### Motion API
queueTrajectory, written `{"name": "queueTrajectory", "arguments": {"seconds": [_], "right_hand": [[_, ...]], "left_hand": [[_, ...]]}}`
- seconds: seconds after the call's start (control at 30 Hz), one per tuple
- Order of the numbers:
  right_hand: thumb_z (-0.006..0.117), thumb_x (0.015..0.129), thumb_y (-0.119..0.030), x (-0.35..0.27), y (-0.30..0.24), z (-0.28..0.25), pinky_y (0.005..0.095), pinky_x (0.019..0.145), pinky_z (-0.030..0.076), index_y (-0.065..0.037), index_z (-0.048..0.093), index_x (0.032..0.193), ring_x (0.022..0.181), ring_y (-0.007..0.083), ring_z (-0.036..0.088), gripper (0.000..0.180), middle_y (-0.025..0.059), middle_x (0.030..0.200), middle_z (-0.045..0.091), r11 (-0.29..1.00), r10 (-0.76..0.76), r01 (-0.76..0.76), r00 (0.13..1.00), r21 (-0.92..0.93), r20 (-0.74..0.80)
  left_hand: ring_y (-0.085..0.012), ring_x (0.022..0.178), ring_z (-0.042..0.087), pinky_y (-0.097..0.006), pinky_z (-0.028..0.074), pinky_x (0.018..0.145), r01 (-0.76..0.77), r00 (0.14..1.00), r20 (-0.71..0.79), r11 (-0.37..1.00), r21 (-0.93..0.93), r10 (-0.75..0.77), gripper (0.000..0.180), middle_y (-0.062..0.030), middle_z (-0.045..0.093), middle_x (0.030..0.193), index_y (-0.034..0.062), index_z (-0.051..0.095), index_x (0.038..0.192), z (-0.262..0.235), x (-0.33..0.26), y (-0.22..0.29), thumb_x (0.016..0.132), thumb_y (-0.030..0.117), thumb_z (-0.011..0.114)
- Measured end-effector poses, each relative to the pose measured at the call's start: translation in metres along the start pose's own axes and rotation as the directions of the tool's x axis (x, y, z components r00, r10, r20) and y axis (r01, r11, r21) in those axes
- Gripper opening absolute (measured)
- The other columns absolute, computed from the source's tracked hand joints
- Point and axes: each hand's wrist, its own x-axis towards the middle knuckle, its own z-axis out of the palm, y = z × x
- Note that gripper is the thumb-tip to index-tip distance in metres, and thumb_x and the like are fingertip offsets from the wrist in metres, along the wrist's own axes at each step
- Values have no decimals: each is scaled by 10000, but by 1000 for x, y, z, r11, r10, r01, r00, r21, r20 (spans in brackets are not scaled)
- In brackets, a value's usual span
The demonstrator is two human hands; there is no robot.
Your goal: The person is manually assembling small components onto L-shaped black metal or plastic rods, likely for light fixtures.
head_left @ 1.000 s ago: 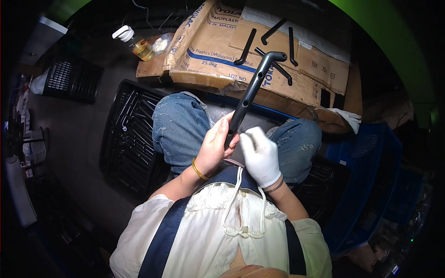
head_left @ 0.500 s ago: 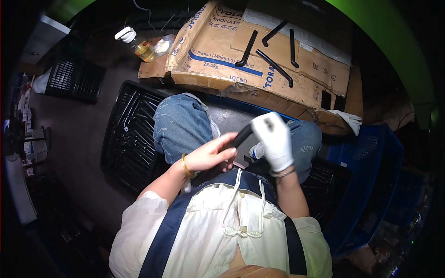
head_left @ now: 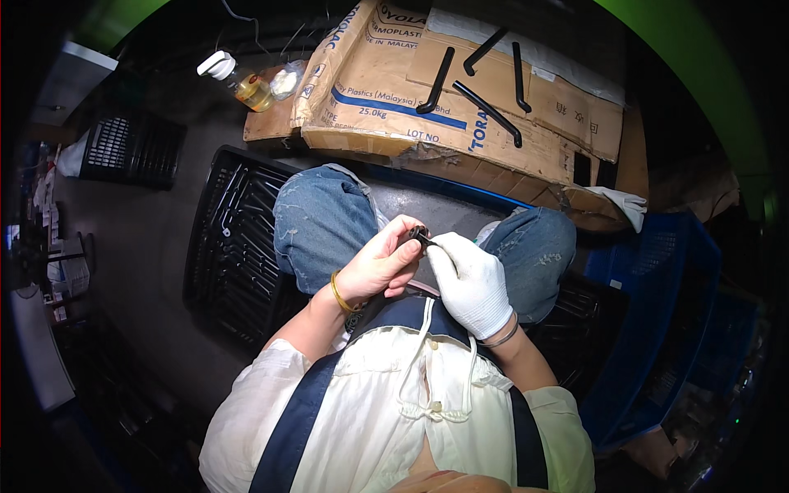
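Note:
My bare left hand (head_left: pixel 382 264) is closed around a black tube (head_left: pixel 417 233), whose end points up between thumb and fingers. Most of its length is hidden by the hand. My right hand (head_left: pixel 468 283), in a white glove, pinches right beside that end. Something thin and dark (head_left: pixel 431 242) shows at its fingertips, too small to name. Both hands are close together in front of my lap. Several bent black tubes (head_left: pixel 441 80) lie apart from the hands on the flattened cardboard (head_left: pixel 386 94) ahead.
A black crate (head_left: pixel 215 193) full of black tubes stands left of my knee. Blue crates (head_left: pixel 657 283) are on the right. A bottle of yellow liquid (head_left: pixel 251 92) stands by the cardboard's left end, and a white glove (head_left: pixel 629 204) hangs at its right corner.
The tube has turned from lying across between my hands to end-up in my left hand. My gloved right hand has come down from its far end to pinch beside the raised end.

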Motion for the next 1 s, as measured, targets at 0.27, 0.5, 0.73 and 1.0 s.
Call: {"name": "queueTrajectory", "arguments": {"seconds": [0.27, 0.5, 0.73, 1.0], "right_hand": [[581, 916, -188, 4, -4, -6, 394, 580, 518, -98, 612, 922, 661, 317, 645, 96, 101, 783, 629, 993, -42, 49, 997, -110, 63], [571, 927, -225, 3, -2, -10, 403, 561, 525, -111, 610, 922, 657, 318, 655, 121, 102, 783, 644, 991, -7, 23, 993, -135, 118], [569, 927, -231, 3, 3, -7, 408, 560, 524, -117, 609, 912, 649, 320, 653, 121, 102, 775, 641, 981, 11, 13, 992, -192, 122], [582, 942, -155, 19, 26, -27, 389, 645, 516, -28, 614, 949, 745, 341, 662, 131, 187, 832, 653, 984, 176, -172, 981, 54, -78]], "left_hand": [[-34, 470, 346, -174, 316, 384, 7, 1000, -1, 999, 51, -7, 256, 13, 427, 760, 109, 410, 1168, 2, 0, 1, 1025, 303, 494], [-33, 465, 342, -177, 307, 382, 10, 1000, 21, 995, 96, -12, 223, 19, 420, 726, 111, 404, 1165, 2, 0, 0, 1038, 285, 463], [-39, 443, 340, -198, 314, 380, 45, 999, 12, 986, 161, -48, 220, 26, 413, 715, 91, 390, 1165, -1, 1, 7, 1035, 245, 480], [-27, 482, 379, -200, 316, 425, -62, 997, -24, 952, 300, 73, 272, 41, 450, 707, 82, 401, 1171, -8, -3, 19, 1016, 271, 522]]}}
